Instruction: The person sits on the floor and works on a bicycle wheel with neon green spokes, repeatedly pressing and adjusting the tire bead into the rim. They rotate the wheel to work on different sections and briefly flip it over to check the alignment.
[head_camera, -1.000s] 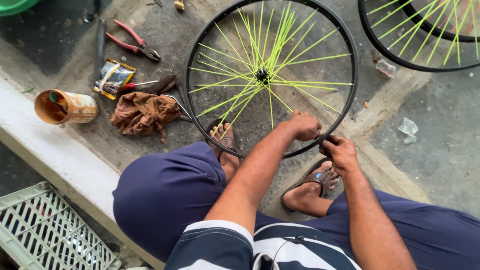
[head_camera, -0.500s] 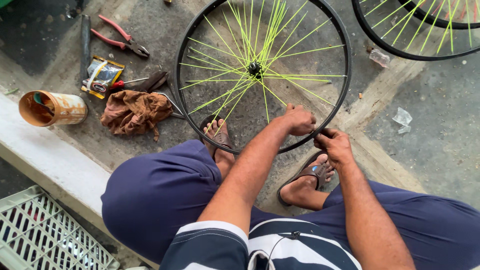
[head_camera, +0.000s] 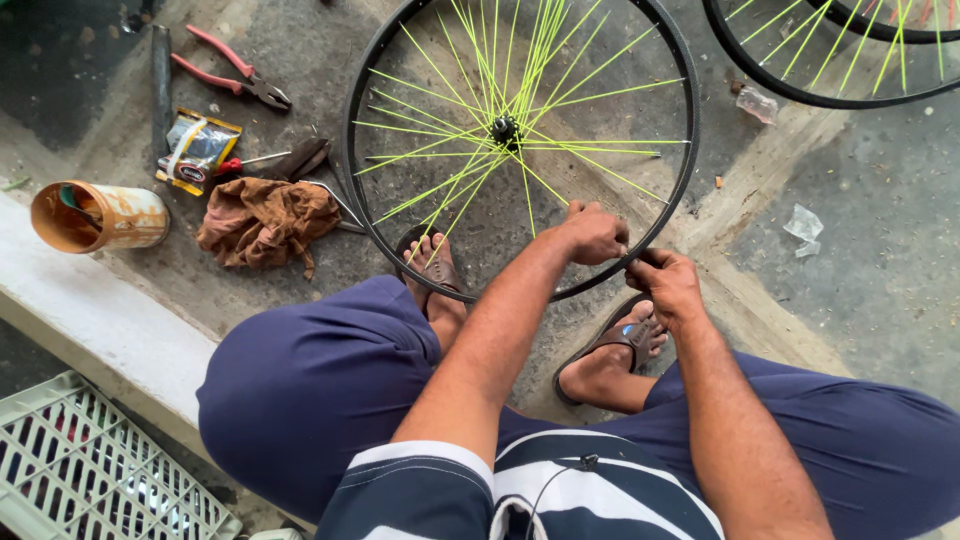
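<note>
The bicycle wheel (head_camera: 520, 140), black-rimmed with yellow-green spokes, lies on the rough concrete floor (head_camera: 880, 230) between the sandalled feet, close enough to work on. The left hand (head_camera: 592, 232) is closed over its near rim; the right hand (head_camera: 665, 285) pinches the rim just beside it, perhaps holding a small tool. Pliers (head_camera: 232, 72), a brown rag (head_camera: 265, 220) and a rusty can (head_camera: 95, 215) lie within reach.

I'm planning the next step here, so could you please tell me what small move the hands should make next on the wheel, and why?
Probably turn the wheel slightly to bring the next spoke to hand. Both the left hand and the right hand are closed on the lower rim where the green spokes end, so work seems confined to that one spot.
</note>
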